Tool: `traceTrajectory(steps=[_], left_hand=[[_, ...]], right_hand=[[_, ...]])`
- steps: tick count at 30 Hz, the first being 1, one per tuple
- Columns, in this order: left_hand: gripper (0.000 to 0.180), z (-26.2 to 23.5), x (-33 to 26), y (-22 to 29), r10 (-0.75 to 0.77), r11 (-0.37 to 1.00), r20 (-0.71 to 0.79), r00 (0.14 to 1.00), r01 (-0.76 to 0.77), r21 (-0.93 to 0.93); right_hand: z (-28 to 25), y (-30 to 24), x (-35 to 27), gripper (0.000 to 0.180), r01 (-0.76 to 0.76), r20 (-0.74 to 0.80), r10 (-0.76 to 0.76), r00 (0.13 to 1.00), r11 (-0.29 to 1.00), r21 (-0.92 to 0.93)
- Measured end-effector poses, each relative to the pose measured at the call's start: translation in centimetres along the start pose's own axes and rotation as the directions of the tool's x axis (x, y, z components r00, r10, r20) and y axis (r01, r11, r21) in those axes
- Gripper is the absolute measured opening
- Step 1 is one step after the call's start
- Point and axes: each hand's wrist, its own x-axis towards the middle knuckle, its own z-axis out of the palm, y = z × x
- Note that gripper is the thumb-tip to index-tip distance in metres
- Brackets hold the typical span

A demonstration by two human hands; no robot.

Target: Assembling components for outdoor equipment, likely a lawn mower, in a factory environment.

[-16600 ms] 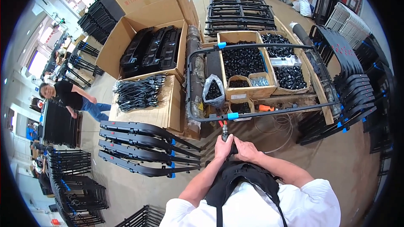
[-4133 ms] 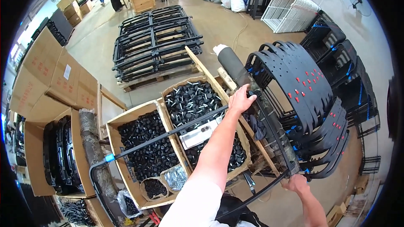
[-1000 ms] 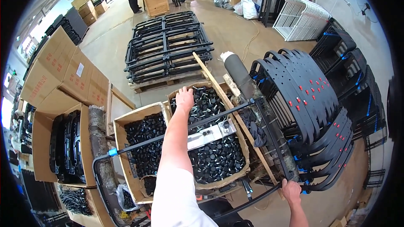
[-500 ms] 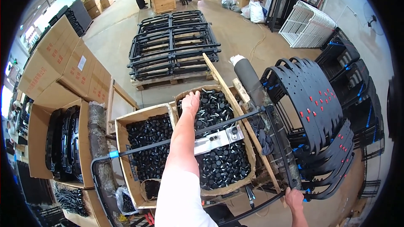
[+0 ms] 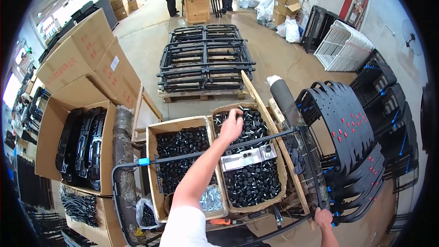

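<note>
My left hand is over the far part of the right-hand carton, its fingers curled. Whatever the fingers pinch, if anything, cannot be made out against the dark parts below. Black round-headed feet with metal studs fill that carton. Across it lies a silver metal block with holes and a few black parts on it. A bent black tube frame spans both cartons, with a blue clip at its left. At the lower right my right hand is closed around this frame's tube.
The left-hand carton holds small black parts, with silver screws at its near end. An orange-handled tool lies below. Stacked black frames stand ahead, curved black panels at right, and an open box at left.
My left hand has lifted slightly off the parts, its fingers shifted toward the right of the carton. My right hand keeps its hold on the tube. The whole view has shifted, revealing the silver screws.
</note>
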Motion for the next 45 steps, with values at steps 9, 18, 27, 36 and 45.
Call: traceTrajectory(steps=[9,18,27,36,45], left_hand=[[0.031,-1.1,-20.4,4.2,0.018,0.988,0.379,0.925,0.04,-0.146],[0.044,-0.2,-37.6,2.2,0.024,0.995,0.582,0.813,-0.075,0.063],[0.063,-5.7,-42.5,2.0,-0.04,0.985,0.338,0.94,0.094,-0.145],[0.026,-10.3,-47.6,-0.5,-0.295,0.899,-0.01,0.955,0.274,-0.342],[0.029,-3.0,-54.1,3.6,-0.514,0.808,0.052,0.856,0.504,-0.304]], right_hand=[[-3.0,-2.4,-1.7,0.055,0.039,0.064,-0.038,0.997,0.999,-0.014],[-10.5,-25.5,-16.0,0.037,0.26,-0.008,-0.653,0.757,0.291,0.921],[-8.3,-28.7,-19.2,0.04,0.362,0.085,-0.887,0.453,0.271,0.892],[-8.9,-28.3,-14.4,0.03,0.276,0.012,-0.849,0.529,0.185,0.943],[-3.8,-22.7,-10.8,0.033,0.106,0.074,-0.889,0.452,0.136,0.985]])
